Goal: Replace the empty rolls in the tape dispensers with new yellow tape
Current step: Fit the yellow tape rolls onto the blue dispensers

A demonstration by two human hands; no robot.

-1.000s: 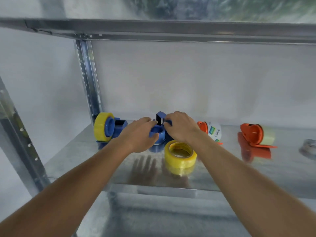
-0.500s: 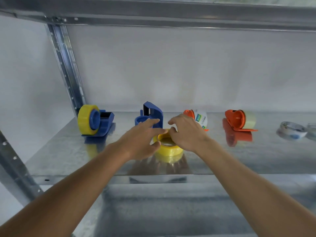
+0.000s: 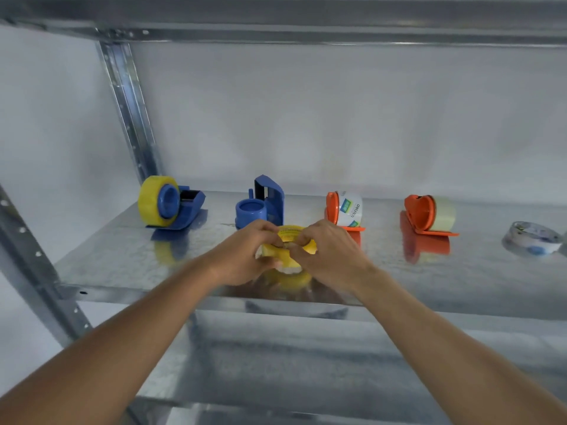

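Observation:
Both hands hold a yellow tape roll (image 3: pixel 287 245) lifted just above the metal shelf (image 3: pixel 122 256), tilted toward me. My left hand (image 3: pixel 245 254) grips its left side and my right hand (image 3: pixel 329 251) grips its right side. Right behind it stands a blue dispenser (image 3: pixel 262 202) with a bare spindle and no roll. At the far left a second blue dispenser (image 3: pixel 176 207) carries a yellow roll (image 3: pixel 148 199). Two orange dispensers stand to the right: one (image 3: pixel 333 208) with a white labelled core, one (image 3: pixel 420 213) with a pale roll.
A loose clear tape roll (image 3: pixel 530 237) lies flat at the far right of the shelf. A perforated steel upright (image 3: pixel 129 108) rises at the back left, and the upper shelf's beam (image 3: pixel 306 29) runs overhead. A lower shelf (image 3: pixel 291 363) lies beneath my forearms.
Both hands left the empty blue dispenser, came back to the yellow roll lying flat on the shelf, closed round it and lifted it, tilting it.

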